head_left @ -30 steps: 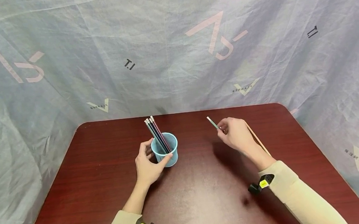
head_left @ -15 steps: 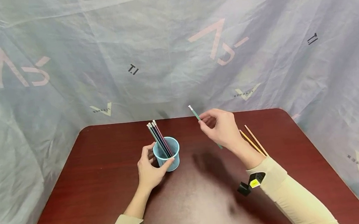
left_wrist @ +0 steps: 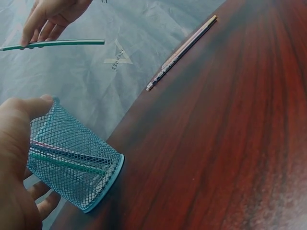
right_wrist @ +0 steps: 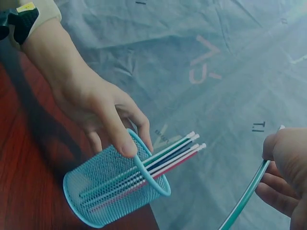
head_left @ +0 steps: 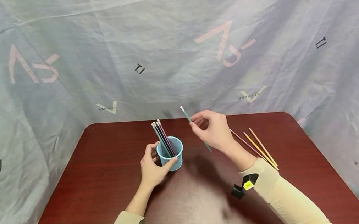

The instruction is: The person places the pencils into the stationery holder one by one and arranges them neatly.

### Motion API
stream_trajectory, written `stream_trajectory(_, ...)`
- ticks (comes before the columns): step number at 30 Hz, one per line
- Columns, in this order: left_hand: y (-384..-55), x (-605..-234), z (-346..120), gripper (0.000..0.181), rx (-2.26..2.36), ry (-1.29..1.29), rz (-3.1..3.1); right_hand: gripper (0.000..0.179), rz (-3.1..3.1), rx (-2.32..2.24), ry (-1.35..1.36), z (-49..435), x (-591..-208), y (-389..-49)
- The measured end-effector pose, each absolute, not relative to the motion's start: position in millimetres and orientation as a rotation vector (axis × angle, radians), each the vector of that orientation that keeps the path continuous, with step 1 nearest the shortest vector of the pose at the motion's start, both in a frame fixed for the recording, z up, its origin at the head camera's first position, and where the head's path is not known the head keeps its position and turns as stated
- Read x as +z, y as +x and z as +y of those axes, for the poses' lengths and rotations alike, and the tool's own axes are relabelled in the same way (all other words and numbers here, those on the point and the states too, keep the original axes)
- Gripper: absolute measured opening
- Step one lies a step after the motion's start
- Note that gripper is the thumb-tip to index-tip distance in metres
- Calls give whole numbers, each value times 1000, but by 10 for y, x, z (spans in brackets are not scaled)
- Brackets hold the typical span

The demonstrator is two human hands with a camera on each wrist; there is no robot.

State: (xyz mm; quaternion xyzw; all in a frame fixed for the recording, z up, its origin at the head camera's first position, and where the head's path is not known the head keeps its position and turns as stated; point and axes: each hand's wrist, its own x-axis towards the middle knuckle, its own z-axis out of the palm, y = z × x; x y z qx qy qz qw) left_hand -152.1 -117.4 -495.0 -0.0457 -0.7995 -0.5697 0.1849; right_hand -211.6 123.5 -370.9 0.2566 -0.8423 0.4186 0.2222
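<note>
The step in hand looks to be adding a green pencil to a blue mesh cup on the desk, with the pencil not yet in. The right hand pinches it between thumb and fingers, up off the desk, near the cup's right side but apart from it. The left hand grips the cup, which seems to stand upright and holds a bunch of pencils, white ends up. The next move likely calls for bringing the lower end over the rim, letting it slide down beside the bunch, then loosening the pinch. In the head view the green pencil's long axis slants: its white-tipped end points up and leftward, the other down and rightward. Three loose pencils lie beyond the right forearm.
</note>
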Motion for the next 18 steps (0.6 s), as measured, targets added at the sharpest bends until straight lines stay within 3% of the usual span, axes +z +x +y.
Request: stream_trajectory(18,-1515,-4979,-1157,78,-1616,-140,-2254,10,-2103,1384,734,911,-3614,-2086)
